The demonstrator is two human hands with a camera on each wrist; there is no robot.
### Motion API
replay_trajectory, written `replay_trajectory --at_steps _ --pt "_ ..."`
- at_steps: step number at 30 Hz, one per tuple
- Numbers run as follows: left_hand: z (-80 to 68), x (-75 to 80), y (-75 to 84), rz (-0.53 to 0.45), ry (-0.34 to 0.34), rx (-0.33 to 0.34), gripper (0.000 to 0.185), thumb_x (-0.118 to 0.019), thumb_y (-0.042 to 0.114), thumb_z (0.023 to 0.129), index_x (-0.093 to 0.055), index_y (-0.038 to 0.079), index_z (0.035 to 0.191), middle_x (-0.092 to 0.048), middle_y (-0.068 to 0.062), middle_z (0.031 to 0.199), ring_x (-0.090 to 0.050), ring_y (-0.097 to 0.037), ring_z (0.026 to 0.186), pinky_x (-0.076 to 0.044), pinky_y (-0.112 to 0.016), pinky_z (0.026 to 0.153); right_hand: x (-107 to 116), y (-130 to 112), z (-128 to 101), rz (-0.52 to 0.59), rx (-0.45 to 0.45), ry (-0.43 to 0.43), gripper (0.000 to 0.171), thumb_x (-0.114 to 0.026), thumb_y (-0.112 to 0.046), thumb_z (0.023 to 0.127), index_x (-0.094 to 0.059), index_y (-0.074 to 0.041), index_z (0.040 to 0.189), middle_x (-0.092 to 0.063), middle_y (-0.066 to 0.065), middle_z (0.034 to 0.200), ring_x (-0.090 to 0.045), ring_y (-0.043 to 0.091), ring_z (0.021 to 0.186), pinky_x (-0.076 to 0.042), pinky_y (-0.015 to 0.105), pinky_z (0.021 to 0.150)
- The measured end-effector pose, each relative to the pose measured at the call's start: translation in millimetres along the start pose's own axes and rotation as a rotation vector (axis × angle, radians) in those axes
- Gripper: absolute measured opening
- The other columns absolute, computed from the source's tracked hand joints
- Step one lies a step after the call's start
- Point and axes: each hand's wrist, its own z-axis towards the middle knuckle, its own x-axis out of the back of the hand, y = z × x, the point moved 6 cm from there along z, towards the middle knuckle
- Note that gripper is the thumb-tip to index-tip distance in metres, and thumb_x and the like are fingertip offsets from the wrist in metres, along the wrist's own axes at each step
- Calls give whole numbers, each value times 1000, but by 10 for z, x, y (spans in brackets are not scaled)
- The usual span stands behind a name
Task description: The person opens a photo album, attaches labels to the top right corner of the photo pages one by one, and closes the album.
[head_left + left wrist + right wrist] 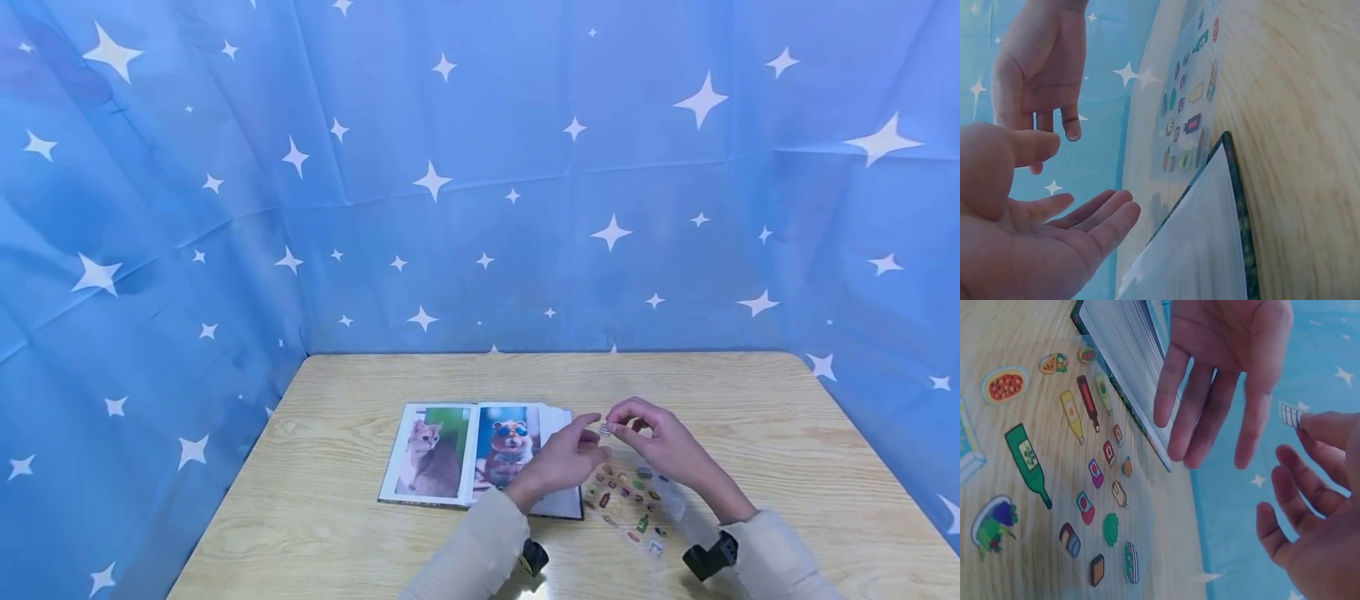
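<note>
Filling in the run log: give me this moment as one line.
right hand: pinches small sticker | left hand: open beside it | sticker sheet: on table | photo album: open

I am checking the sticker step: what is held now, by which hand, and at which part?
The right hand holds a small sticker on a fingertip, by one edge. The left hand is open, holding nothing.

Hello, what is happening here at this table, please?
A person works with stickers beside an open photo album on a wooden table. The right hand pinches one small sticker at its fingertips. The left hand is open, reaching toward it. A clear sticker sheet lies on the table below the hands.
</note>
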Motion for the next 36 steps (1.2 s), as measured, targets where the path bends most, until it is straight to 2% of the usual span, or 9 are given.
replay_trajectory --at_steps 5,9,17,23,26,30,33,36 --pt "-34 111 -1 -40 40 -22 50 -61 40 97 -48 32 144 -62 10 126 -59 -7 115 -51 -33 94 -30 6 19 0 -22 -12 11 -62 -10 98 -67 -19 99 -65 -2 96 -57 11 79 -47 28 65" --pt "-61 221 -20 -78 78 -47 43 -60 38 98 -51 35 140 -63 10 124 -60 -7 114 -52 -31 93 -50 12 37 -4 -32 -16 10 -61 -11 99 -67 -19 98 -65 -3 94 -56 10 79 -47 28 68" --pt "-167 563 -32 -64 180 -174 38 -56 27 102 -53 26 140 -65 -4 126 -62 -14 116 -53 -29 93 -120 20 84 21 -98 -66 6 -61 -15 100 -67 -17 98 -67 10 92 -61 25 80 -49 27 65" --pt "-300 796 -156 -78 218 -260 41 -55 19 102 -51 16 142 -62 -16 130 -61 -21 119 -50 -29 100 -182 -19 135 40 -87 -76 7 -61 -14 99 -67 -16 97 -66 7 89 -60 21 77 -47 25 62" --pt "-361 909 -247 -74 252 -261 41 -55 17 101 -52 16 142 -61 -17 132 -60 -25 120 -49 -30 101 -227 -46 157 51 -79 -88 7 -61 -14 99 -68 -15 97 -65 9 89 -60 20 76 -46 25 61" --pt "-442 1062 -342 -71 286 -264 42 -56 18 100 -51 15 142 -59 -18 134 -57 -31 125 -47 -38 105 -277 -61 184 52 -102 -103 7 -61 -17 99 -68 -17 97 -66 11 90 -60 23 77 -46 25 60" --pt "-504 1173 -403 -48 304 -258 42 -57 19 100 -51 15 142 -58 -18 135 -55 -32 126 -46 -43 105 -315 -65 213 61 -108 -111 8 -61 -17 100 -68 -17 98 -66 12 91 -60 26 78 -47 25 61" --pt "-560 1277 -484 -15 322 -226 42 -57 21 101 -51 16 143 -57 -15 137 -54 -30 128 -45 -43 106 -364 -78 254 73 -94 -127 8 -61 -18 100 -68 -15 99 -67 11 91 -61 23 78 -48 25 62"
